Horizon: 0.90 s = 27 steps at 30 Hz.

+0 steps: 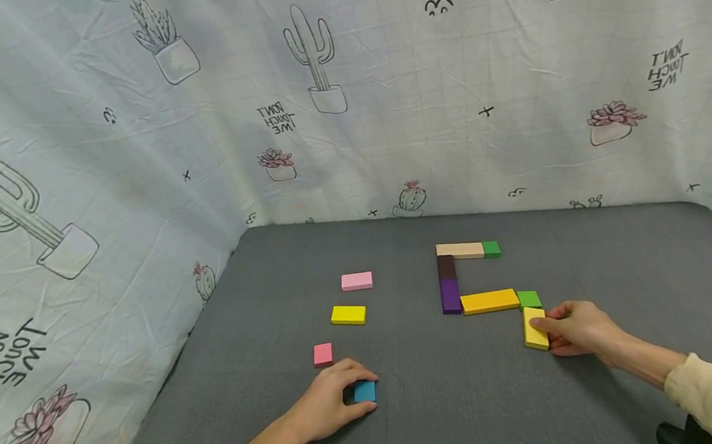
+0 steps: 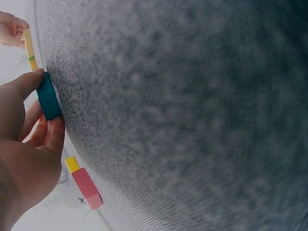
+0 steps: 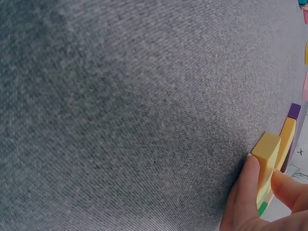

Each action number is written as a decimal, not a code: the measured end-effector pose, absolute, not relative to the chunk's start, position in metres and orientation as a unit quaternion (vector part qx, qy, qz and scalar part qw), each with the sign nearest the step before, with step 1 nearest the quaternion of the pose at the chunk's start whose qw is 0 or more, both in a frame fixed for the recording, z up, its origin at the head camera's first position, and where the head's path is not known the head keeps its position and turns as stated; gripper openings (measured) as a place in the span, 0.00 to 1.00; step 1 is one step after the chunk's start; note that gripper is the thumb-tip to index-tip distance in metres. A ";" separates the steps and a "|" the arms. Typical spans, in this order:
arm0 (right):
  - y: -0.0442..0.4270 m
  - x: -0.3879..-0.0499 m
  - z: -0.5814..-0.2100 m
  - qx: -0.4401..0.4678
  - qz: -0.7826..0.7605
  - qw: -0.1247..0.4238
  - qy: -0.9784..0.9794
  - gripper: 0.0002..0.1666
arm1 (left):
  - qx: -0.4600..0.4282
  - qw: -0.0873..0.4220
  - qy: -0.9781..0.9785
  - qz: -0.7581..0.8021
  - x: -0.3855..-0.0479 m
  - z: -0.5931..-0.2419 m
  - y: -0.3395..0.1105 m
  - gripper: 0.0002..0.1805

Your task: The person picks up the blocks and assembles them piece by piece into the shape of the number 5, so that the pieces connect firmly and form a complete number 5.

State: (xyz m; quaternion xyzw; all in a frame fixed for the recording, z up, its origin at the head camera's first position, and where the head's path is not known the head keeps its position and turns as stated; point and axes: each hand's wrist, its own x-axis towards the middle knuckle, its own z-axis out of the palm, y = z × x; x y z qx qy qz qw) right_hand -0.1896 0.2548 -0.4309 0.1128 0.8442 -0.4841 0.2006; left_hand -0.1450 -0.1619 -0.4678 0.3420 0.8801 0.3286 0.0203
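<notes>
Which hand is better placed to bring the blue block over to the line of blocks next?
Probably the left hand: it pinches the blue block. The right hand is farther off, holding a yellow block at one end of the line of blocks.

A gray fabric-covered tabletop [image 1: 439,414] bears a blue block [image 1: 365,392] between the left fingers [image 1: 354,372]; beyond them, a coral block [image 1: 322,354], bright-yellow block [image 1: 348,315], pink block [image 1: 357,281]; between the right fingers [image 1: 561,311], a yellow plank [image 1: 536,337]; beyond it, adjoining, light-green block [image 1: 529,300], orange plank [image 1: 489,301], purple block [image 1: 450,296], dark-brown block [image 1: 446,267], tan plank [image 1: 460,250], emerald block [image 1: 491,250].
</notes>
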 end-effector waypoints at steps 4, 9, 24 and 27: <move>0.255 -0.189 -0.430 0.114 -0.480 0.198 0.847 0.34 | 0.340 0.021 0.880 0.330 -0.144 -0.467 -0.161 0.16; 0.254 -0.188 -0.429 0.106 -0.461 0.190 0.860 0.35 | 0.342 0.022 0.880 0.329 -0.144 -0.465 -0.160 0.16; 0.248 -0.188 -0.429 0.097 -0.414 0.173 0.889 0.35 | 0.339 0.026 0.882 0.327 -0.145 -0.466 -0.162 0.16; 0.249 -0.188 -0.430 0.095 -0.418 0.175 0.886 0.34 | 0.337 0.030 0.883 0.324 -0.145 -0.467 -0.161 0.16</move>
